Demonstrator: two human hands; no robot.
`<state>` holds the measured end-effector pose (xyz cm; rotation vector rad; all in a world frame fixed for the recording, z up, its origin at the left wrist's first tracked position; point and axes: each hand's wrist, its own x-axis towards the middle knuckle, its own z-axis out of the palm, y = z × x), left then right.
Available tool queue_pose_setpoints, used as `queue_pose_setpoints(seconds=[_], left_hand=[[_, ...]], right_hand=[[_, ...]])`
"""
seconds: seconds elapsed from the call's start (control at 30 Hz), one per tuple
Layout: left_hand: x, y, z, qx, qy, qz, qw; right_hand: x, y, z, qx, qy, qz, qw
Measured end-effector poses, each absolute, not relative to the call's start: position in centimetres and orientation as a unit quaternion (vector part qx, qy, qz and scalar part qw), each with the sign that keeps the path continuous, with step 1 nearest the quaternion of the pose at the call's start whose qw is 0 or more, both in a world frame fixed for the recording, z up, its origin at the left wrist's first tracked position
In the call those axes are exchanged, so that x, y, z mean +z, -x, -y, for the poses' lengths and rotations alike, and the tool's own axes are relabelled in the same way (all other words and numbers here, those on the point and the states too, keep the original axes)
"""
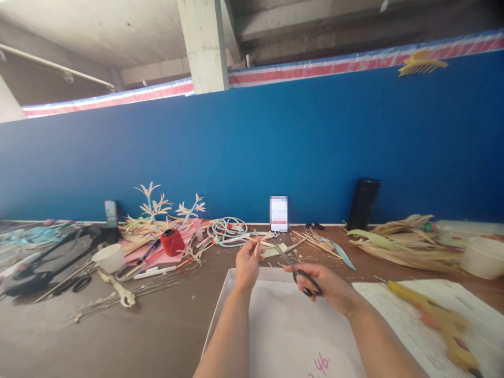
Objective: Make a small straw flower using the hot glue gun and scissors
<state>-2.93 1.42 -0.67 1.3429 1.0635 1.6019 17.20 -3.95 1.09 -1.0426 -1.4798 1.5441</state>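
Observation:
My left hand [248,262] pinches a pale strip of dried husk [258,245] above the far edge of a white box lid [303,315]. In my right hand [321,283] are scissors [305,281] with black handles, my fingers through the loops. Their metal blades [282,254] point forward and left, close to the husk strip; whether they touch it I cannot tell. Just beyond both hands lie small pale scraps and a pale flat piece [278,250]. Pink handwriting shows on the lid's near part.
Left are a red spool [172,242], a white cup [109,258], black scissors [73,283], thin wires [129,294] and husk flowers [155,205]. A phone [279,213] leans on the blue partition [252,152]. Right are a black cylinder [364,203], dried husks [405,247] and a yellow glue gun [433,315] on paper.

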Motion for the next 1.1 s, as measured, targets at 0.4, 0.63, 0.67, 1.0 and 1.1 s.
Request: queue_pose_setpoints(seconds=[0.4,0.63,0.67,1.0,1.1], left_hand=[[-0.85,2.9,-1.64,0.619,-0.535,-0.414,0.399],[-0.79,2.94,-1.59,0.616,-0.538,-0.409,0.405],[-0.79,2.94,-1.59,0.616,-0.537,-0.409,0.407],[-0.82,2.9,-1.64,0.615,-0.537,-0.407,0.41],[-0.8,2.95,-1.65,0.615,-0.537,-0.407,0.41]], right_hand=[[1.6,-16.93,4.22,0.578,0.424,0.597,0.359],[1.76,-16.76,4.23,0.571,0.44,0.598,0.35],[1.77,-16.77,4.21,0.571,0.441,0.599,0.348],[1.23,-17.02,3.88,0.565,0.447,0.607,0.337],[1.19,-17.0,3.9,0.563,0.448,0.608,0.336]])
